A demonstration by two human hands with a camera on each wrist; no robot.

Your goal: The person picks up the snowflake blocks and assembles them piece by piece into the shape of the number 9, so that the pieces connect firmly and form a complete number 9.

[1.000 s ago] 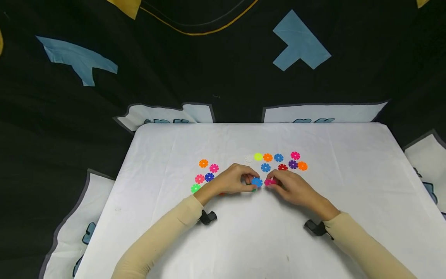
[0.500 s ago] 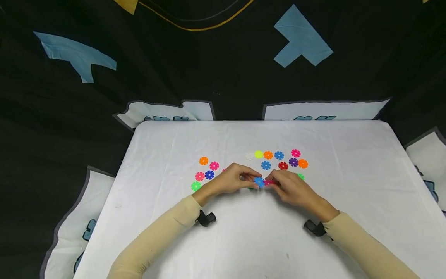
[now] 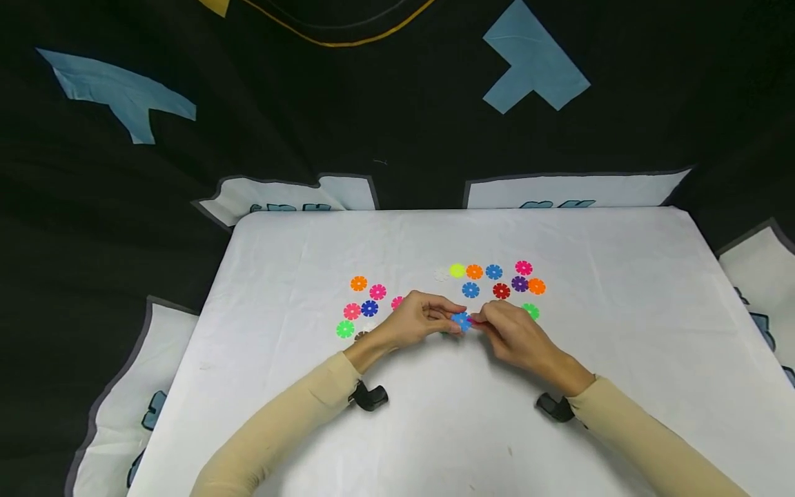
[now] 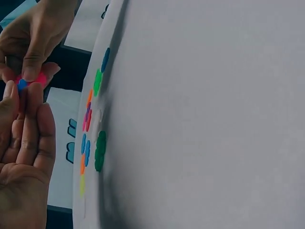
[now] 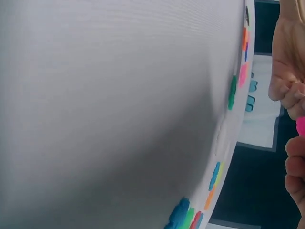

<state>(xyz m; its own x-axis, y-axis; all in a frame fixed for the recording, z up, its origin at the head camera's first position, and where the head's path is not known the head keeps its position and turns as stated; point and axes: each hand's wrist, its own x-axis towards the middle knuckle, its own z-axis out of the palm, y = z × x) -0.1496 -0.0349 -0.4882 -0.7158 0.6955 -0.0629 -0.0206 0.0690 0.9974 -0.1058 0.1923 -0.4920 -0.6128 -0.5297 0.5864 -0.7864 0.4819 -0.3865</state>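
Note:
Pinched between thumb and fingers of the left hand [image 3: 415, 319] is a blue notched plastic disc [image 3: 461, 321], held above the table. The right hand [image 3: 518, 337] pinches a pink notched disc [image 4: 38, 78] from the other side, mostly covered by its fingers in the head view. Both discs meet edge to edge; whether their slots are joined I cannot tell. In the right wrist view only a bit of the pink disc [image 5: 300, 126] shows between the two hands. A dark green disc [image 4: 100, 151] lies on the table below the left fingers.
Loose discs lie on the white table [image 3: 472, 428]: a group with an orange disc [image 3: 358, 283] and a light green disc [image 3: 345, 329] at left, another with a red disc [image 3: 501, 290] and a purple disc [image 3: 519, 284] behind the hands. A black curtain [image 3: 310, 124] hangs beyond.
The two hands have come together, bringing the blue disc and the pink disc from apart to touching. More of the pink disc is now covered by the right fingers.

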